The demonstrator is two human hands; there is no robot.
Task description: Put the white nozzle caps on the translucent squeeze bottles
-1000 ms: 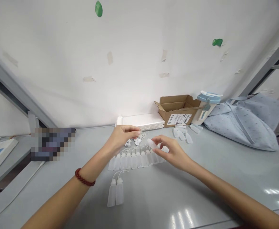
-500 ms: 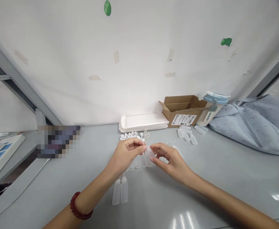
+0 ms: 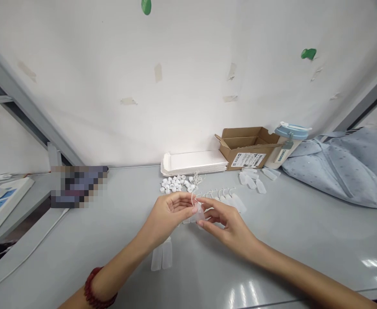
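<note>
My left hand [image 3: 169, 214] and my right hand [image 3: 225, 223] meet over the grey table [image 3: 288, 240], both pinched on one small translucent plastic bottle [image 3: 199, 213] with a thin white string rising from it. A row of similar bottles [image 3: 230, 198] lies just behind the hands. Two more bottles [image 3: 162, 259] lie side by side under my left forearm. A cluster of small white caps [image 3: 174, 183] and loose string [image 3: 196, 178] sits further back.
A stack of white trays [image 3: 193, 162] stands against the wall, with an open cardboard box [image 3: 244, 148], a lidded cup [image 3: 287, 143] and a light blue bag [image 3: 339, 169] to its right. Several loose bottles [image 3: 251, 178] lie before the box. A white cable [image 3: 24, 264] runs at the left.
My left hand left the cap pile and joined my right hand on the bottle. Both hands drew closer to me, uncovering the row of bottles and the caps.
</note>
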